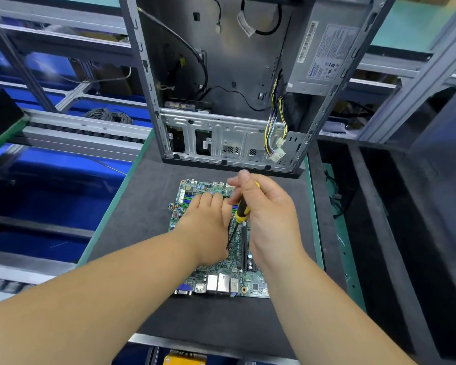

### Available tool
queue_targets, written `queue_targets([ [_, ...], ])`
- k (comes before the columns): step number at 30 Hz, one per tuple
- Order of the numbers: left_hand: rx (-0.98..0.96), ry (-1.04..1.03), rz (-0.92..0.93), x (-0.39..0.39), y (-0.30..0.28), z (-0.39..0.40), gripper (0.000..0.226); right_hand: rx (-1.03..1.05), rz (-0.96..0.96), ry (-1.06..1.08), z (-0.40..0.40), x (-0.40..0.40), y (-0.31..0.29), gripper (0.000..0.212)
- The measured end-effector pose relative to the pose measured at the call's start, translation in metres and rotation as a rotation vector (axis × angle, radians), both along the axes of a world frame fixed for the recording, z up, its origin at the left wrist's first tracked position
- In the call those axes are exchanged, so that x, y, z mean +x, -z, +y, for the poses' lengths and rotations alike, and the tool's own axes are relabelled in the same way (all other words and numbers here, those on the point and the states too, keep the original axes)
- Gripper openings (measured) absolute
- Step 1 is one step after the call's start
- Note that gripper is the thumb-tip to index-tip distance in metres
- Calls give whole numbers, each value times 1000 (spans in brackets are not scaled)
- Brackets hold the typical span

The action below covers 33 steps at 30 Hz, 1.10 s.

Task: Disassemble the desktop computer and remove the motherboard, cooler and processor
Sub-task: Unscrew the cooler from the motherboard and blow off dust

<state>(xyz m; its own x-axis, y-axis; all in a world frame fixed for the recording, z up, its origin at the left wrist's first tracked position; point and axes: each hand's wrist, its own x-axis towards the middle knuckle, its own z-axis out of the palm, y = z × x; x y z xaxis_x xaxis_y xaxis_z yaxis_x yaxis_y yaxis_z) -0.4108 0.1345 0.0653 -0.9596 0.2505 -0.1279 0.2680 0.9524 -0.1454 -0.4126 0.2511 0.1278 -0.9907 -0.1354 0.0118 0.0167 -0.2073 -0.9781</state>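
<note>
Two hands worked on the motherboard [223,275].
Right hand [267,217] gripped a screwdriver [240,209]; left hand [208,219] lay flat beside it, fingers relaxed.

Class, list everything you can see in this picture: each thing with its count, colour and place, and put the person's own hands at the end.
motherboard: one, green, flat on the mat, under both hands
mat: one, dark grey, covers the workbench
case: one, grey metal, open, at the far end of the mat, no board inside
power supply: one, grey, upper right of the case
wire bundle: one, yellow, black and purple, hangs from the power supply, white plugs at its end
screwdriver: one, black and yellow handle, upright over the board
bins: several, blue, left of the bench
left hand: one, rests on the board, fingers bent
right hand: one, grips the screwdriver
</note>
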Motion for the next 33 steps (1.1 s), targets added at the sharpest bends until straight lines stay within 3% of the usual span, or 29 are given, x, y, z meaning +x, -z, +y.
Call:
queue_targets([
  [5,-13,-46,-4,-1,-1,5,65,-146,39,-42,-5,2,6,36],
  [9,-38,-40,-21,-2,1,5,68,-249,-21,-352,9,-23,1,34],
  [13,-34,-14,-54,-1,-4,3,76,-132,-29,-529,13,-29,-6,29],
  [17,-24,21,-155,-3,-16,-4,105,46,3,-429,11,-16,-8,27],
  [20,20,-1,-107,2,-23,-14,118,92,1,-319,13,-10,-8,30],
  [24,117,-124,-81,9,-15,-21,109,88,23,-210,8,-5,-1,38],
  [28,88,-124,-69,5,-8,-13,88,-132,-9,-94,7,-11,6,37],
  [33,52,-115,-67,2,-5,-11,78,-137,126,-274,3,-11,12,33],
])
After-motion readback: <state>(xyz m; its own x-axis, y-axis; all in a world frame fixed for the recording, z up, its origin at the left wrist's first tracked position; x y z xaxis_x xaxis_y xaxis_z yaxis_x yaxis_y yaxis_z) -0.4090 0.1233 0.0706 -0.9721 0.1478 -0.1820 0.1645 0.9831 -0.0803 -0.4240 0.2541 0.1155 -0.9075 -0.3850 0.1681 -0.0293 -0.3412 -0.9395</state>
